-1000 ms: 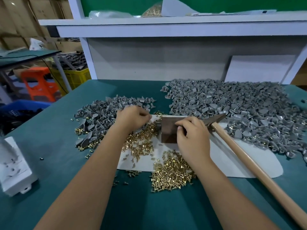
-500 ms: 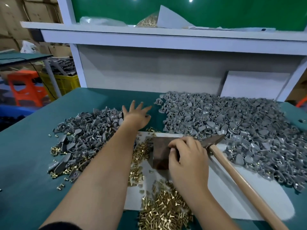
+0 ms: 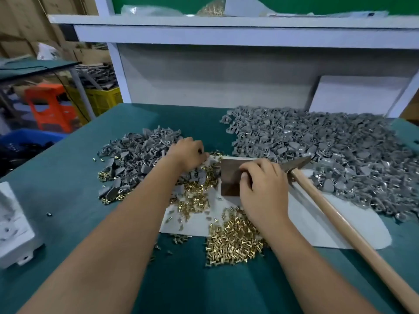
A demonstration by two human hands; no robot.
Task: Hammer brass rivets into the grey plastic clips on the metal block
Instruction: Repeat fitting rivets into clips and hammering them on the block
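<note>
The metal block (image 3: 229, 177) stands on a white sheet (image 3: 328, 225) at the table's middle. My right hand (image 3: 263, 189) lies over the block's right half, thumb and forefinger pinching something small that they hide. My left hand (image 3: 188, 154) is at the near edge of the smaller pile of grey clips (image 3: 133, 159), its fingers curled round a clip. Loose brass rivets (image 3: 195, 196) lie between my hands, and a denser rivet heap (image 3: 235, 242) sits under my right wrist. The hammer (image 3: 340, 223) lies unheld to the right, its head (image 3: 297, 163) beside the block.
A large heap of grey clips (image 3: 317, 150) fills the right and back of the green table (image 3: 68, 182). A white plastic box (image 3: 13, 225) sits at the left edge. A white shelf unit (image 3: 204, 71) walls the back. Stools and crates stand beyond the left edge.
My left hand, spread open over the clip pile half a second ago, now has its fingers curled at the pile's edge. My right hand has stayed on the block. The view has tilted down.
</note>
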